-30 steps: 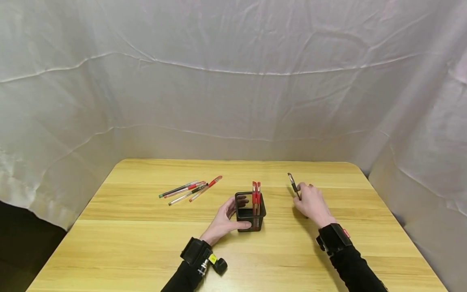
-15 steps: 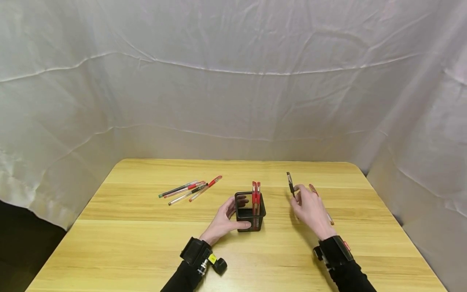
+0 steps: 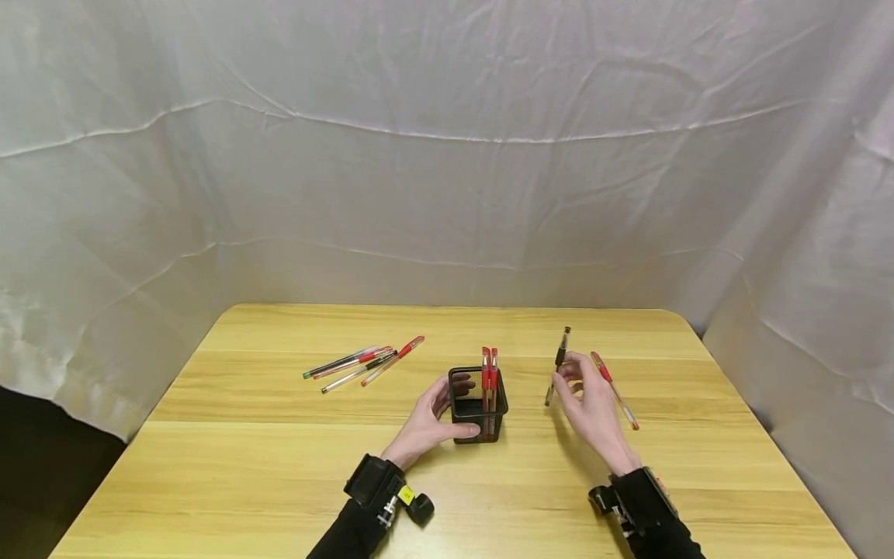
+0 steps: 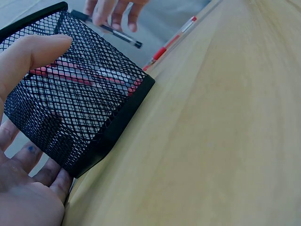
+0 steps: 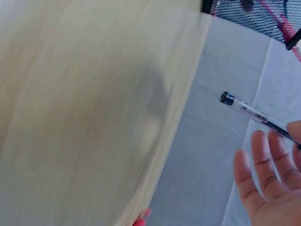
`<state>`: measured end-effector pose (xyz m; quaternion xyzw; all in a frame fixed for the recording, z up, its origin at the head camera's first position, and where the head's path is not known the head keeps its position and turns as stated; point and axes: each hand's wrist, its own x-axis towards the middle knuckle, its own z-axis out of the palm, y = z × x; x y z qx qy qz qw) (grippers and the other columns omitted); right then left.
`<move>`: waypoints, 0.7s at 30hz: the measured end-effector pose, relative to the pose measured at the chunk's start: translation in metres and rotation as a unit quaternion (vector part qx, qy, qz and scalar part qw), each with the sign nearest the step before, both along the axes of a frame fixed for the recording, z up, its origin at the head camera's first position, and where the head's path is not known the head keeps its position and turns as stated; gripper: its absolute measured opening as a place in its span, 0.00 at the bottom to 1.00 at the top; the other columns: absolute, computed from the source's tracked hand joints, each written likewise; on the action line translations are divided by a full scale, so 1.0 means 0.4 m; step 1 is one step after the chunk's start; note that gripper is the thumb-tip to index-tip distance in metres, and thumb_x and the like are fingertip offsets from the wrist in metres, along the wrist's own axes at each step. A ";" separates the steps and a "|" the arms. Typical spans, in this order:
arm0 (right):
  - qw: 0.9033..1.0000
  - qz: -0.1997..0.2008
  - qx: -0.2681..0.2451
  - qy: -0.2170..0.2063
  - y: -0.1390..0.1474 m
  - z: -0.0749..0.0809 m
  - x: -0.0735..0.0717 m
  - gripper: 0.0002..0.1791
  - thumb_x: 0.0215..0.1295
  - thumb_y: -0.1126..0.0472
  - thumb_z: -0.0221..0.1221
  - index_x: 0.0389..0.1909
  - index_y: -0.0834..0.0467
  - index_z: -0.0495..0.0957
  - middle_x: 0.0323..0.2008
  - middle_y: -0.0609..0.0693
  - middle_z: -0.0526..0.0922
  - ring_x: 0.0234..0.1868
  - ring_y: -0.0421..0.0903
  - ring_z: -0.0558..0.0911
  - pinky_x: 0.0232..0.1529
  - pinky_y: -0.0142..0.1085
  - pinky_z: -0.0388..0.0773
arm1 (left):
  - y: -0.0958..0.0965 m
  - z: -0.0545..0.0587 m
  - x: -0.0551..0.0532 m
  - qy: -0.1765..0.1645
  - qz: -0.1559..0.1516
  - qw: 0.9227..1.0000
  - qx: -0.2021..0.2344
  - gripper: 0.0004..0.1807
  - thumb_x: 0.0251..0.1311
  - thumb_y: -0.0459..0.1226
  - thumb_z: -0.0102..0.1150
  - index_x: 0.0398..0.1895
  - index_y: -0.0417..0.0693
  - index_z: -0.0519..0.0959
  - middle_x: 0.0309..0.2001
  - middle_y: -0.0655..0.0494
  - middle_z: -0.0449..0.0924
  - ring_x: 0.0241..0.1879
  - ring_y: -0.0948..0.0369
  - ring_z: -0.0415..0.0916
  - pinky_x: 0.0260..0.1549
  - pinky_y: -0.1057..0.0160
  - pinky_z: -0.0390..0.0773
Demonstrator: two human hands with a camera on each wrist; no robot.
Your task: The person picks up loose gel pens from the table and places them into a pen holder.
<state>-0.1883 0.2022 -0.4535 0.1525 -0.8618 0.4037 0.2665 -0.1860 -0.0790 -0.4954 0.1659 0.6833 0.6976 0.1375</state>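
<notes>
A black mesh pen holder (image 3: pixel 478 428) stands on the table with two red pens (image 3: pixel 490 380) upright inside it. My left hand (image 3: pixel 426 423) grips the holder from its left side, thumb across the front mesh; the left wrist view shows the fingers (image 4: pixel 35 162) behind it. To the right of the holder, my right hand (image 3: pixel 590 400) pinches a black pen (image 3: pixel 561 355) between thumb and fingertips, held nearly upright above the table. In the right wrist view the same black pen (image 5: pixel 256 114) sticks out past the loosely bent fingers.
A red pen (image 3: pixel 615 390) lies on the table just right of my right hand. Several loose pens (image 3: pixel 356 365), with red, black and green parts, lie crossed at the left of the table. A pale cloth (image 3: pixel 447 194) hangs behind the table (image 3: pixel 244 466) and along its sides.
The right hand has lifted the black pen, moved slightly left and nearer, and turned the pen more upright. The red pen beneath it has come into view. Left hand and holder stay put.
</notes>
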 end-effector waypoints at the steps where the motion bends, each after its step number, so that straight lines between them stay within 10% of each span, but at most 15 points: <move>1: 1.000 0.005 -0.013 0.004 -0.004 0.003 0.003 0.17 0.64 0.75 0.61 0.53 0.69 0.73 0.35 0.57 0.84 0.37 0.36 0.79 0.33 0.24 0.78 | 0.000 0.000 0.000 0.001 -0.001 1.000 0.000 0.46 0.52 0.35 0.76 0.74 0.49 0.63 0.72 0.51 0.70 0.76 0.52 0.59 0.80 0.48 0.53; 12: 0.989 0.045 -0.129 0.055 -0.089 0.117 0.073 0.15 0.61 0.83 0.56 0.49 0.79 0.70 0.34 0.64 0.80 0.37 0.27 0.77 0.39 0.19 0.76 | 0.001 -0.001 -0.003 0.016 -0.006 1.000 0.004 0.45 0.53 0.34 0.75 0.74 0.47 0.62 0.72 0.49 0.70 0.76 0.51 0.61 0.80 0.48 0.54; 21: 0.978 0.080 -0.168 0.094 -0.116 0.095 0.044 0.16 0.63 0.82 0.56 0.51 0.77 0.68 0.40 0.36 0.77 0.34 0.27 0.75 0.34 0.20 0.72 | 0.003 0.001 0.000 0.007 -0.001 1.000 0.005 0.47 0.52 0.34 0.76 0.75 0.45 0.62 0.72 0.48 0.70 0.76 0.50 0.60 0.80 0.48 0.53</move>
